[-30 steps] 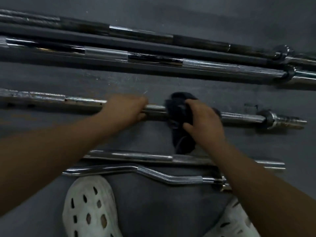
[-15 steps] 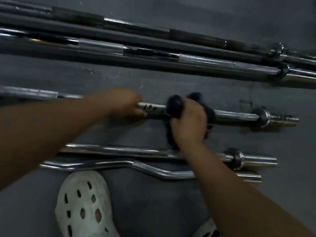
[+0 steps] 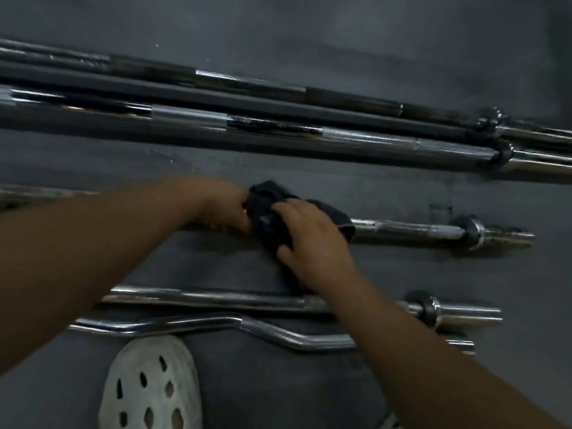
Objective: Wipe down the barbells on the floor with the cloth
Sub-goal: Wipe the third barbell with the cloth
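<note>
The right hand [image 3: 312, 239] held the dark cloth [image 3: 269, 215], fingers curled round it, on the middle barbell [image 3: 408, 230] lying on the floor [image 3: 309, 187]. The left hand [image 3: 223, 209] gripped that barbell with curled fingers, touching the cloth.

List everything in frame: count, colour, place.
long barbells: two certain, chrome and dark, side by side, farthest away; a dark band between them may be a third
middle barbell: one, chrome, mid-floor, under both hands
cloth: one, black, wrapped on the middle barbell
short straight bar: one, chrome, nearer the person
curl bar: one, chrome, bent, beside the short straight bar, nearest
clog: one clearly seen, white, perforated, bottom edge
floor: dark grey, under everything
left hand: grips the middle barbell, left of the cloth
right hand: grips the cloth on the middle barbell
</note>
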Motion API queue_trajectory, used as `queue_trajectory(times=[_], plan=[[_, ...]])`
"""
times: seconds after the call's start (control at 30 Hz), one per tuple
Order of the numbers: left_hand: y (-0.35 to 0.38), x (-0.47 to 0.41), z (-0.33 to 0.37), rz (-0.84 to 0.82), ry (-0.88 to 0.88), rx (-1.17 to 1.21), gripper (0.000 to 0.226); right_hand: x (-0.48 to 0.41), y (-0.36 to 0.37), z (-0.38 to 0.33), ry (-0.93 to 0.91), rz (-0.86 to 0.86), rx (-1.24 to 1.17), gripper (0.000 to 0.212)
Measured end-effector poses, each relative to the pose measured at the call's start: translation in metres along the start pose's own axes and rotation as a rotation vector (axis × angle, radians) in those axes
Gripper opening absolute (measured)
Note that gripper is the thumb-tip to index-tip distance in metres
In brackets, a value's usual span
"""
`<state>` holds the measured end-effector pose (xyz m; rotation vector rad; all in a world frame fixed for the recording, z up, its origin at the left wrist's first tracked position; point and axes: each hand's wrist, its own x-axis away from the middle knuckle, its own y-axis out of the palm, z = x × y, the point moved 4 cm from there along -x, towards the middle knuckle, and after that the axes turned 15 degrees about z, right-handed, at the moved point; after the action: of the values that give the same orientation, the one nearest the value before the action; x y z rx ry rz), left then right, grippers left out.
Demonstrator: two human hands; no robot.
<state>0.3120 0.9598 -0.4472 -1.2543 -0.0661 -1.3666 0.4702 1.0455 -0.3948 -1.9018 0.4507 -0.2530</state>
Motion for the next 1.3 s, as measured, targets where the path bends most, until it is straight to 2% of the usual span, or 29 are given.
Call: queue_trajectory(times=[0.07,0.1,0.13,0.17,0.23,0.27,0.33,0.37,0.4,0.47,0.5,0.53,0.57,0.63,0.7,0.73,0.77,0.8,0.87,0.9,0.93,1.0,1.07,1.1,1.13,1.2,1.23,1.27,1.3], plan=[[0.006,0.021,0.001,0.422,0.153,-0.303,0.028,0.009,-0.014,0.046,0.065,0.019,0.043,0.072],[0.012,0.036,0.005,0.618,0.226,-0.365,0.028,0.022,-0.023,0.075,0.196,0.070,0.119,0.072],[0.018,0.044,0.007,0.711,0.260,-0.349,0.028,0.036,-0.031,0.094,0.334,0.127,0.172,0.069],[0.019,0.040,0.004,0.678,0.230,-0.346,0.028,0.040,-0.031,0.096,0.411,0.173,0.193,0.063],[0.014,0.022,-0.009,0.367,0.153,-0.279,0.030,0.024,-0.015,0.065,0.472,0.197,0.176,0.045],[0.010,0.013,-0.009,0.185,0.153,-0.133,0.029,0.012,-0.008,0.038,0.383,0.173,0.123,0.040],[-0.001,0.000,-0.005,-0.017,0.109,0.001,0.023,0.003,0.000,0.003,0.121,0.029,0.048,0.052],[-0.006,-0.001,-0.005,-0.005,0.083,-0.015,0.025,0.001,-0.004,0.003,0.032,-0.036,0.020,0.062],[-0.005,0.001,-0.010,0.093,0.086,-0.116,0.032,0.001,-0.012,0.019,0.030,-0.058,0.007,0.069],[0.003,0.022,-0.011,0.460,0.176,-0.388,0.038,0.013,-0.026,0.071,0.168,0.004,0.094,0.073],[0.012,0.032,-0.007,0.604,0.211,-0.408,0.037,0.026,-0.034,0.092,0.295,0.073,0.148,0.071],[0.019,0.035,-0.005,0.653,0.216,-0.397,0.036,0.036,-0.037,0.099,0.389,0.145,0.183,0.066],[0.019,0.030,-0.006,0.579,0.169,-0.408,0.035,0.036,-0.031,0.091,0.450,0.202,0.211,0.060],[0.012,0.016,-0.009,0.235,0.096,-0.241,0.031,0.019,-0.008,0.039,0.426,0.206,0.166,0.048],[0.007,0.001,-0.008,-0.078,0.001,-0.039,0.030,0.010,0.007,-0.013,0.149,0.092,0.060,0.055],[0.004,-0.002,-0.010,-0.097,-0.031,-0.024,0.030,0.007,0.007,-0.021,0.031,0.024,0.020,0.062],[0.002,0.001,-0.012,-0.007,-0.012,-0.068,0.029,0.004,0.000,-0.010,-0.004,-0.006,-0.010,0.067],[0.003,0.007,-0.015,0.168,0.055,-0.191,0.028,0.005,-0.008,0.017,0.047,-0.005,-0.010,0.069],[0.014,0.033,-0.011,0.607,0.230,-0.369,0.033,0.023,-0.030,0.085,0.270,0.063,0.130,0.068],[0.020,0.040,-0.009,0.699,0.265,-0.365,0.036,0.036,-0.042,0.110,0.416,0.128,0.188,0.064],[0.021,0.037,-0.011,0.683,0.253,-0.379,0.039,0.042,-0.047,0.117,0.500,0.183,0.217,0.057],[0.014,0.022,-0.018,0.409,0.196,-0.310,0.049,0.030,-0.029,0.085,0.531,0.234,0.215,0.040],[0.006,0.010,-0.011,0.117,0.233,-0.160,0.053,0.014,-0.006,0.026,0.322,0.159,0.116,0.047],[-0.001,0.008,-0.009,0.079,0.228,-0.156,0.052,0.010,0.002,0.001,0.169,0.100,0.062,0.057],[-0.006,0.009,-0.010,0.145,0.223,-0.192,0.050,0.008,0.005,-0.010,0.044,0.047,0.028,0.066],[-0.004,0.020,-0.014,0.502,0.285,-0.355,0.047,0.007,0.000,0.018,0.010,0.019,0.025,0.075],[0.008,0.032,-0.012,0.684,0.357,-0.376,0.045,0.014,-0.006,0.043,0.064,0.049,0.082,0.075],[0.017,0.042,-0.010,0.796,0.399,-0.345,0.045,0.025,-0.014,0.068,0.183,0.102,0.137,0.073],[0.023,0.040,-0.010,0.804,0.381,-0.347,0.045,0.035,-0.023,0.087,0.323,0.170,0.171,0.068]])
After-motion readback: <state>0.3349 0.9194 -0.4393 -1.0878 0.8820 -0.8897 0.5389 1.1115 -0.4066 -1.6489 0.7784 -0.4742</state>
